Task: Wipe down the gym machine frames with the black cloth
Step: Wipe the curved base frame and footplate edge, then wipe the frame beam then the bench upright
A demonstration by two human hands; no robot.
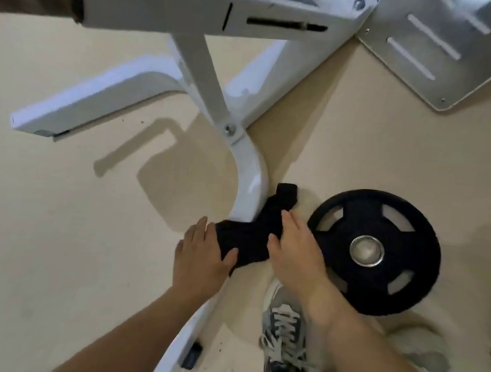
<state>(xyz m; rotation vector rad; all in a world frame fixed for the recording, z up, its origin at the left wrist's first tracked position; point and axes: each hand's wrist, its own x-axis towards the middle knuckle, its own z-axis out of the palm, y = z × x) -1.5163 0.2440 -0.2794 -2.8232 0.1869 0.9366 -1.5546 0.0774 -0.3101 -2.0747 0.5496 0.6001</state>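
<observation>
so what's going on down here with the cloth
A person is bent over the curved white frame leg of a gym machine, down near the floor. The black cloth is draped over the tube; the left hand grips one end and the right hand presses on it. A black weight plate lies on the floor alongside.
</observation>
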